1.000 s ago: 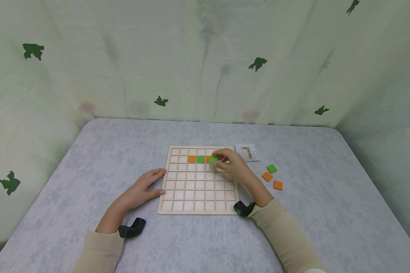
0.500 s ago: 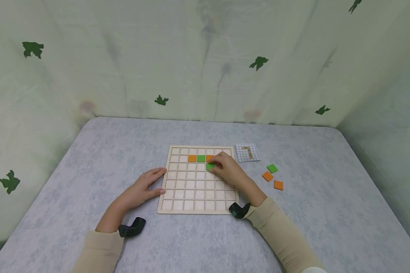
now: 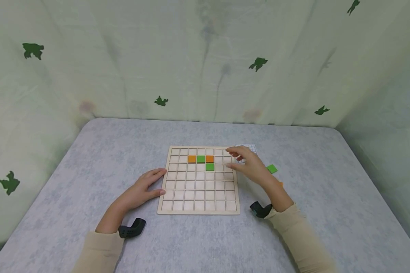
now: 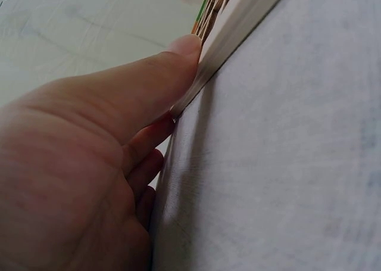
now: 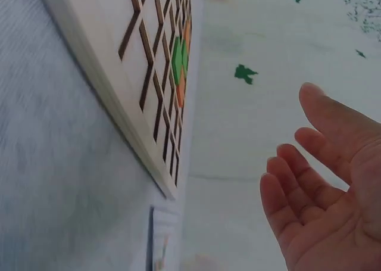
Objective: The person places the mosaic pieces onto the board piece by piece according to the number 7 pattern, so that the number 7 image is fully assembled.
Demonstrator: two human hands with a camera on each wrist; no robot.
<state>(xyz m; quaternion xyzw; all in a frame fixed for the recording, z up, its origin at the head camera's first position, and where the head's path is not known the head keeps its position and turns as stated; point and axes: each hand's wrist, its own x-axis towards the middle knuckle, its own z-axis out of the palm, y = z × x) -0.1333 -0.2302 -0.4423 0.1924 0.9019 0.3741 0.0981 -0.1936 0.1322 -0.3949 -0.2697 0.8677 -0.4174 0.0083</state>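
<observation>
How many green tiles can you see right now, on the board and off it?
3. One sits in the board's second row between two orange tiles, one just below the right orange tile, and one lies loose on the table right of the right hand. Others may be hidden behind that hand.

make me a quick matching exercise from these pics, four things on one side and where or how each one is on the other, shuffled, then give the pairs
Things:
1. left hand
2. right hand
3. green tile in the third row
4. loose green tile

Places or states:
A. lies on the grey table, right of the board
B. open, holds nothing, over the board's right edge
C. sits in a cell right below the right-hand orange tile
D. rests against the left edge of the wooden grid board

Pairs: 1-D, 2-B, 3-C, 4-A
</observation>
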